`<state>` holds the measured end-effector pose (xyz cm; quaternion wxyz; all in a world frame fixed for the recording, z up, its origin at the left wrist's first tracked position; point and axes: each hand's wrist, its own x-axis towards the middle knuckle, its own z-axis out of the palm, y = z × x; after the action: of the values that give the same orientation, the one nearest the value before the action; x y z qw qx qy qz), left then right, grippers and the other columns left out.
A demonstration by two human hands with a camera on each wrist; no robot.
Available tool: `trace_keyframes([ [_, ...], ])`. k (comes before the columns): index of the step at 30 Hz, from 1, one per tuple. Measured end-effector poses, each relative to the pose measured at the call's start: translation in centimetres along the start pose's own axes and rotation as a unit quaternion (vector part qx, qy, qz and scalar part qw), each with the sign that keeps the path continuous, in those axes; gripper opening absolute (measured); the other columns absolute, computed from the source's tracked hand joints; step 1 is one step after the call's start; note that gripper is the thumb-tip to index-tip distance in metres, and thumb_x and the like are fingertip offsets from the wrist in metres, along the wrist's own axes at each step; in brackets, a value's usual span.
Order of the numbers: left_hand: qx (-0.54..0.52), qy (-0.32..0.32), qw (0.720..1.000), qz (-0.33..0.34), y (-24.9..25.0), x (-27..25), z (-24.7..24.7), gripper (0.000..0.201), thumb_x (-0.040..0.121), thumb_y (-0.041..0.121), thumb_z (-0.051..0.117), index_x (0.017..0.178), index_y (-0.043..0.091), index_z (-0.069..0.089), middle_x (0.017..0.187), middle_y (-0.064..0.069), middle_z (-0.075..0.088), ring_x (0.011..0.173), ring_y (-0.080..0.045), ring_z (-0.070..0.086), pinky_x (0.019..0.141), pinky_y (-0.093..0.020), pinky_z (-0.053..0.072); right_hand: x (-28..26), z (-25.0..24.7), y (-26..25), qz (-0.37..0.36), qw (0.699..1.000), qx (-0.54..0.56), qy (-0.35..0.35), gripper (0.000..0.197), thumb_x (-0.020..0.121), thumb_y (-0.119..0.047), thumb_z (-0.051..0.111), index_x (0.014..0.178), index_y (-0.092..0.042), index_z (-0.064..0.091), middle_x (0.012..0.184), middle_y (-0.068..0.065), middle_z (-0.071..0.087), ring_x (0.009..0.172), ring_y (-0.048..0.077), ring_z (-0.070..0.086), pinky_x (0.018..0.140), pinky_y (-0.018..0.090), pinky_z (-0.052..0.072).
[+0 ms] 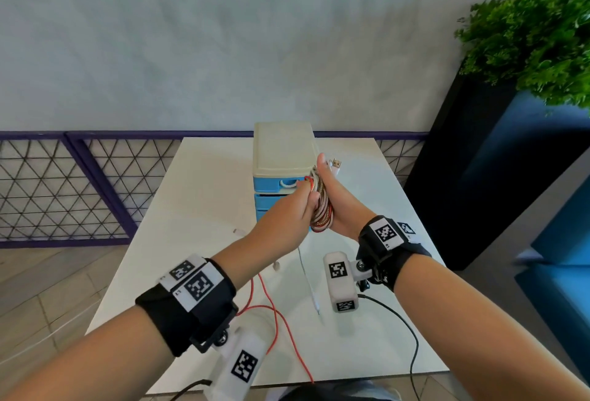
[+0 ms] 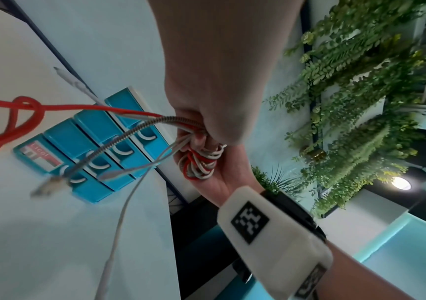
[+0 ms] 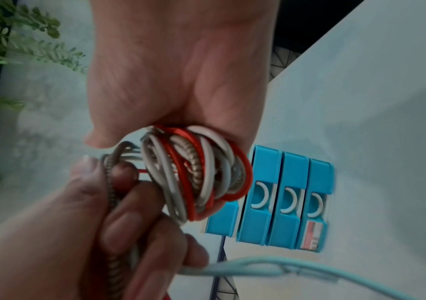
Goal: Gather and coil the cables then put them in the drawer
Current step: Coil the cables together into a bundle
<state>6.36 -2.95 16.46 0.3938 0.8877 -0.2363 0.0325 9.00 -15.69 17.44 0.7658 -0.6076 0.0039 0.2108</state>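
Note:
A coil of red, white and braided cables (image 1: 322, 213) is held above the table, in front of a small drawer unit (image 1: 282, 151) with a cream top and blue drawers. My right hand (image 1: 336, 197) holds the coil (image 3: 196, 172), which loops around it. My left hand (image 1: 298, 205) grips the loose cable strands beside the coil (image 2: 199, 164), fingers curled on them (image 3: 109, 203). A red tail (image 1: 276, 320) and a white tail (image 1: 308, 279) hang down to the table. A USB plug (image 1: 336, 163) sticks out past my right fingers.
The white table (image 1: 204, 202) ends at a purple mesh railing (image 1: 64, 183) on the left. A dark planter (image 1: 479, 161) with a green plant (image 1: 536, 42) stands to the right. Black camera wires (image 1: 402, 317) trail over the table's near edge.

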Motion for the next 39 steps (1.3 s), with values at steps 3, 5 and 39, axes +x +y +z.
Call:
trace_keyframes([
  [3, 0.041, 0.005, 0.999, 0.014, 0.4, 0.1, -0.3, 0.027, 0.101, 0.037, 0.025, 0.114, 0.018, 0.039, 0.096, -0.011, 0.063, 0.083, -0.024, 0.063, 0.074, -0.047, 0.053, -0.2, -0.3, -0.3, -0.007, 0.998, 0.048, -0.027, 0.063, 0.093, -0.059, 0.034, 0.084, -0.013, 0.076, 0.078, 0.003, 0.074, 0.071, 0.012, 0.072, 0.063, 0.022, 0.055],
  [5, 0.061, 0.001, 0.998, 0.012, 1.1, 0.2, -0.6, 0.028, 0.101, 0.036, 0.026, 0.119, 0.02, 0.039, 0.1, -0.009, 0.063, 0.086, -0.024, 0.063, 0.075, -0.046, 0.053, -0.6, 0.0, -0.7, -0.005, 0.998, 0.066, -0.024, 0.049, 0.085, -0.057, 0.049, 0.08, -0.013, 0.069, 0.075, 0.002, 0.071, 0.068, 0.013, 0.07, 0.061, 0.023, 0.055],
  [39, -0.255, -0.3, 0.913, -0.11, -2.3, -1.8, -0.6, 0.049, 0.094, 0.054, 0.028, 0.069, 0.014, 0.04, 0.058, 0.002, 0.033, 0.051, -0.011, 0.03, 0.055, -0.015, 0.036, 1.0, -1.0, -1.5, -0.092, 0.957, 0.236, 0.143, 0.032, 0.094, -0.024, 0.059, 0.065, -0.021, 0.045, 0.042, -0.009, 0.033, 0.032, 0.005, 0.032, 0.039, 0.02, 0.036],
])
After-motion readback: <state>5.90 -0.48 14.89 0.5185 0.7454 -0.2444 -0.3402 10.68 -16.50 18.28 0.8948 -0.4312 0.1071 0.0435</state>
